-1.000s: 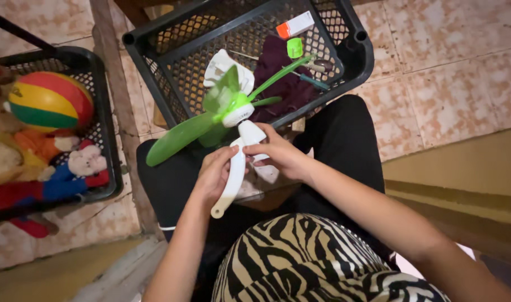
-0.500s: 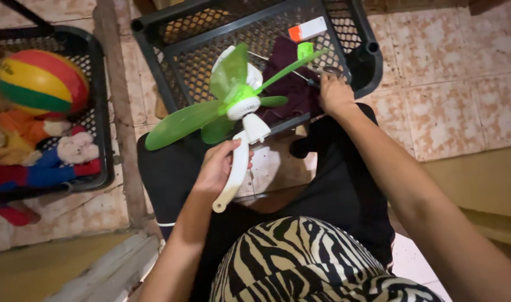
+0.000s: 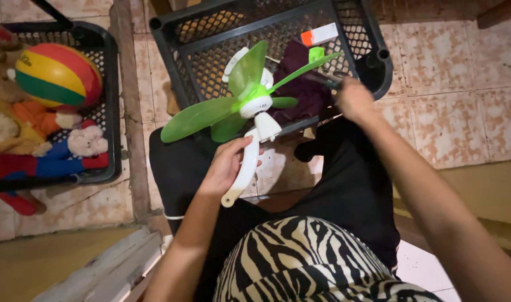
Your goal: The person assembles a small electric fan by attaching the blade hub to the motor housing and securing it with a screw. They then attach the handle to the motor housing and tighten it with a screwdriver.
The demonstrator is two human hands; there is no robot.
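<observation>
My left hand (image 3: 226, 166) grips the curved white handle of a small fan (image 3: 248, 163) held over my lap. The fan's green blades (image 3: 206, 115) spread over the near rim of a black plastic crate (image 3: 171, 50). My right hand (image 3: 353, 99), blurred, is at the crate's near right edge with its fingers curled. A thin dark tool (image 3: 322, 78) sticks out from the fingers over a purple cloth (image 3: 301, 89) in the crate.
The crate also holds an orange and white box (image 3: 319, 35) and a small green piece (image 3: 316, 54). A second black crate (image 3: 111, 112) at the left holds a striped ball (image 3: 57, 74) and soft toys (image 3: 54, 156). The floor is tiled, with a wooden board (image 3: 99, 268) at the lower left.
My right hand let go of the fan's handle and reached to the crate's right side, where it now closes on the thin tool. The left hand keeps the fan, tilted slightly higher.
</observation>
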